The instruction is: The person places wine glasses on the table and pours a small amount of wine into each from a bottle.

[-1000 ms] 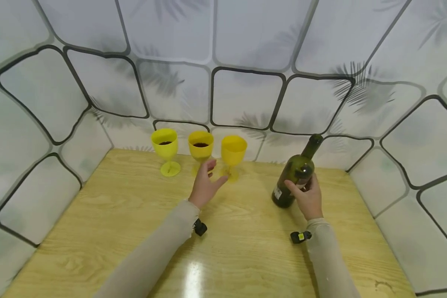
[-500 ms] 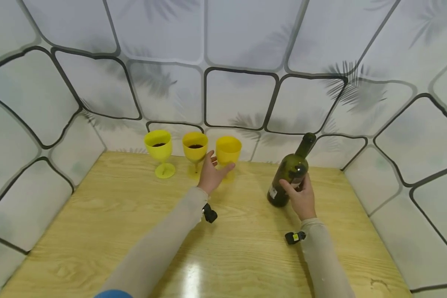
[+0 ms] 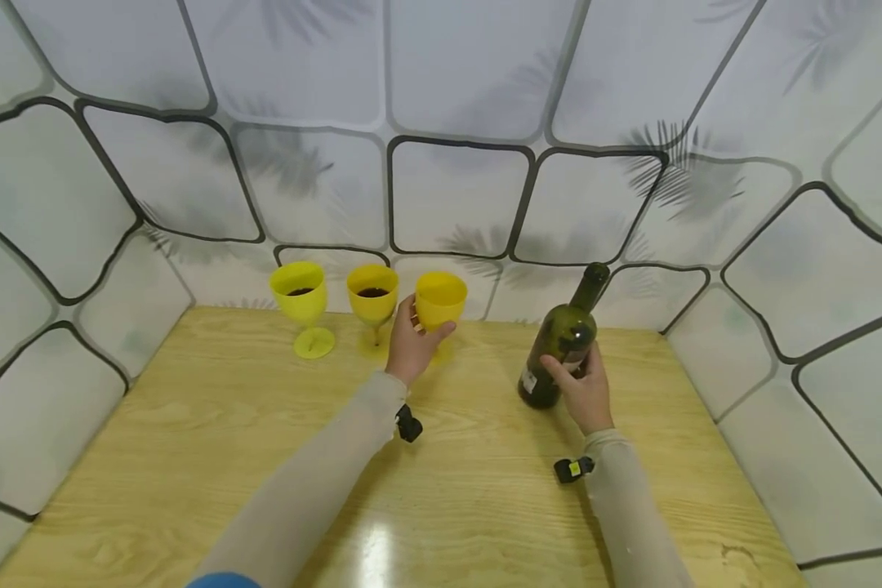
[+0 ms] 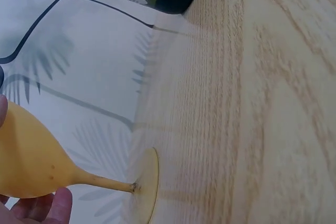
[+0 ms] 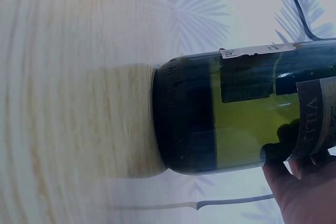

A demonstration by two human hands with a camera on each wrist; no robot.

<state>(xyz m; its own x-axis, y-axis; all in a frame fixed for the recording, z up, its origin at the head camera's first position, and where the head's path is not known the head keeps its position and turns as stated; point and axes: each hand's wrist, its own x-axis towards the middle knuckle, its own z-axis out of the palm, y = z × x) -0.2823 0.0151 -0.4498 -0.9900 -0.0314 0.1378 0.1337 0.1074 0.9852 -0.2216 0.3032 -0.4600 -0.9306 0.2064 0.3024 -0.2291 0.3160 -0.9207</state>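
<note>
My left hand (image 3: 414,343) grips the bowl of the rightmost yellow goblet (image 3: 441,300), thumb on the near side and fingers curled round the left. In the left wrist view that goblet's foot (image 4: 148,187) is down at the tabletop and its stem shows below the bowl. No dark liquid shows inside it. To its left stand a second yellow goblet (image 3: 372,306) and a greener yellow goblet (image 3: 299,304), both with dark liquid inside. My right hand (image 3: 584,390) holds a dark green wine bottle (image 3: 559,351) round its body. Its label (image 5: 317,114) is partly hidden by fingers.
The wooden table (image 3: 265,457) runs back to a patterned wall (image 3: 456,196) close behind the goblets. Side walls rise at left and right. A blue round shape (image 3: 224,581) shows at the bottom edge, by the left sleeve.
My left hand has come from between the two right goblets onto the rightmost one and closed round its bowl. The right hand stays on the bottle; the head view has shifted slightly.
</note>
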